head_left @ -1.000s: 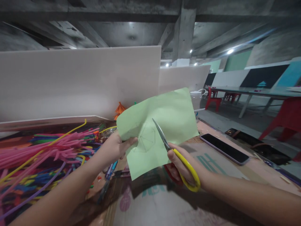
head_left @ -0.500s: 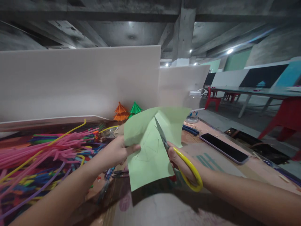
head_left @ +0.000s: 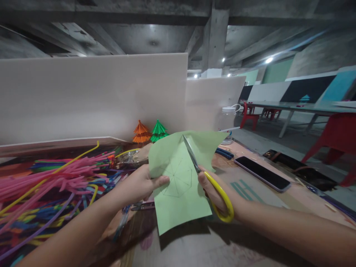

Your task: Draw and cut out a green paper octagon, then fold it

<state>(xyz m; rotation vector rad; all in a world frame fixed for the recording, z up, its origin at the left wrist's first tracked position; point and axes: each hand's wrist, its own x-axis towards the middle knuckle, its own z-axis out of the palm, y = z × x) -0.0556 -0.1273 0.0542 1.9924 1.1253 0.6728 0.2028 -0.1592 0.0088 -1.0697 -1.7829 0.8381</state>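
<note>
A light green sheet of paper [head_left: 178,193] with a pencilled hexagon is held up above the table. My left hand [head_left: 140,183] pinches its left edge, thumb on the front. My right hand [head_left: 214,189] grips yellow-handled scissors [head_left: 207,178], fingers through the loops. The blades point up and away and lie in a cut that runs through the paper just right of the hexagon. The paper's top right part leans back beyond the blades.
A heap of coloured pipe cleaners [head_left: 50,189] covers the table's left side. Orange [head_left: 141,132] and green [head_left: 158,130] paper trees stand by the white partition [head_left: 91,92]. A phone [head_left: 261,172] lies at right, a clear jar [head_left: 228,118] behind it. Red chairs [head_left: 338,141] stand further right.
The paper has dropped lower and its top has folded back, uncovering the paper trees. The scissors' blades have run further up into the sheet beside the hexagon.
</note>
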